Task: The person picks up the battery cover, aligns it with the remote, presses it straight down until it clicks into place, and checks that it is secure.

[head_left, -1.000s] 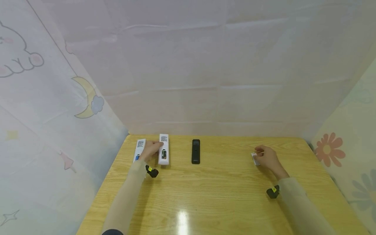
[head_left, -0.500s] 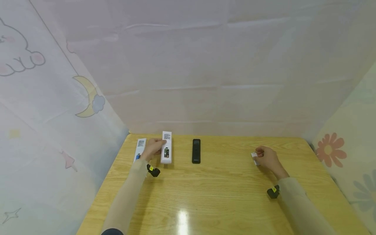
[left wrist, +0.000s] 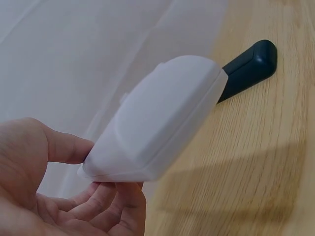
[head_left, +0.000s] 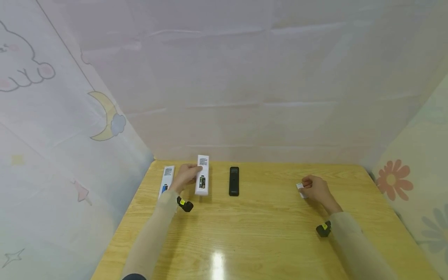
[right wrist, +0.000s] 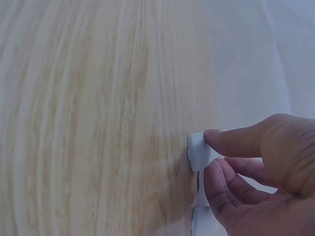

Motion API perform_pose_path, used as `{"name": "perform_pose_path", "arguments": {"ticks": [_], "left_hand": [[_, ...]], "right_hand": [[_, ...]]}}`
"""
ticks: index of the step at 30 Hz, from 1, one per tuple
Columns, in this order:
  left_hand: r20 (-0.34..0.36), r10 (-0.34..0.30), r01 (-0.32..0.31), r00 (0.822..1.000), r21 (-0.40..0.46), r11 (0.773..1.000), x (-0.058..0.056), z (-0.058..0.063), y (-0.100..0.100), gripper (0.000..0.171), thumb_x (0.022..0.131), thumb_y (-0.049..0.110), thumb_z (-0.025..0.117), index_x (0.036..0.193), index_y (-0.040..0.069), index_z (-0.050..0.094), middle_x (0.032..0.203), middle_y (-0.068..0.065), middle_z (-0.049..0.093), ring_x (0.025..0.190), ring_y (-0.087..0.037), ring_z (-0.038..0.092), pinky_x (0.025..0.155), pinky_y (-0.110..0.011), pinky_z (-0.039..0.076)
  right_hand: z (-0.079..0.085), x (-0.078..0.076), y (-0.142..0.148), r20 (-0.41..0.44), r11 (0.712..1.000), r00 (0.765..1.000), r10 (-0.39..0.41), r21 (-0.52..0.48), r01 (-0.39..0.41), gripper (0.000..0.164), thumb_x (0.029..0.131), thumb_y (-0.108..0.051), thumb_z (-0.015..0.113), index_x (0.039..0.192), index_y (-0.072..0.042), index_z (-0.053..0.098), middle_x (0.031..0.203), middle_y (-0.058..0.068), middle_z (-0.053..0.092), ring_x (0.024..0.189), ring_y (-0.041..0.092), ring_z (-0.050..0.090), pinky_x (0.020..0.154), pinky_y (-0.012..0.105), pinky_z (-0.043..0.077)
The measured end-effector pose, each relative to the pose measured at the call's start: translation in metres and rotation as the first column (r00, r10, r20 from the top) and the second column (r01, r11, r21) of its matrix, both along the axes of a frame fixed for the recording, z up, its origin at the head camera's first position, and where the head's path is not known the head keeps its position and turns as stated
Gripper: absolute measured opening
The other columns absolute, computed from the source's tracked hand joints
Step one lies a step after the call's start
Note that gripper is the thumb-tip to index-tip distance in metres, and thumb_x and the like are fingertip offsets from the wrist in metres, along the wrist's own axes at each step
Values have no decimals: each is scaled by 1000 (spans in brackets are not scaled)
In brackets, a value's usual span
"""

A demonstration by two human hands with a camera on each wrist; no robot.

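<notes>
My left hand (head_left: 185,177) pinches a white remote control (head_left: 202,189) by its edge, thumb on one face and fingers beneath. Its back is turned up in the head view, with a dark battery compartment that looks uncovered. In the left wrist view the white remote (left wrist: 167,113) appears lifted off the table. My right hand (head_left: 316,191) pinches a small white piece, apparently a battery cover (head_left: 301,190), between thumb and fingers. Below those fingers, the right wrist view has another white piece (right wrist: 203,222), partly hidden.
A second white remote (head_left: 167,175) with a blue mark lies left of my left hand, partly covered by it. A black remote (head_left: 234,181) lies to the right of the held one. The wooden table (head_left: 259,233) ends at a cloth-covered wall (head_left: 259,128).
My left hand has brought the white remote up and to the right, toward the black one. My right hand has shifted slightly left with the white cover.
</notes>
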State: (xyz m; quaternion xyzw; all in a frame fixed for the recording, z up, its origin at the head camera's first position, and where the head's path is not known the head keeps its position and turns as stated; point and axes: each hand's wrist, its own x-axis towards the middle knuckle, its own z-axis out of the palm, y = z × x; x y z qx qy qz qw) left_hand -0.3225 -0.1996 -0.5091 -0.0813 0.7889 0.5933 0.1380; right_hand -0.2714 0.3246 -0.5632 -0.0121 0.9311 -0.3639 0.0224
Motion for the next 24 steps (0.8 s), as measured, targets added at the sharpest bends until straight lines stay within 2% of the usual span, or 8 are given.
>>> {"name": "perform_pose_path", "arguments": {"ticks": [8, 15, 24], "left_hand": [[-28, -17, 17, 999, 9, 1000, 1, 7, 6, 64, 106, 33, 65, 155, -5, 48, 140, -23, 65, 119, -33, 70, 108, -49, 57], [-10, -30, 30, 1000, 0, 1000, -1, 6, 10, 66, 106, 33, 66, 155, -5, 46, 135, -21, 67, 105, -25, 72, 90, -35, 63], [-12, -46, 46, 999, 32, 998, 0, 7, 14, 66, 107, 31, 65, 157, -5, 43, 139, -23, 64, 104, -25, 73, 89, -34, 63]], "right_hand": [[3, 0, -4, 17, 1000, 1000, 10, -9, -10, 48, 92, -6, 77, 128, 20, 60, 116, 35, 68, 101, 43, 69, 77, 41, 65], [1, -2, -1, 31, 1000, 999, 14, 1, -14, 46, 93, -5, 76, 129, 19, 60, 117, 35, 68, 103, 44, 69, 79, 41, 65], [2, -2, 2, 52, 1000, 999, 8, -5, -8, 43, 95, -4, 73, 131, 17, 60, 118, 34, 69, 103, 44, 69, 77, 39, 65]]}}
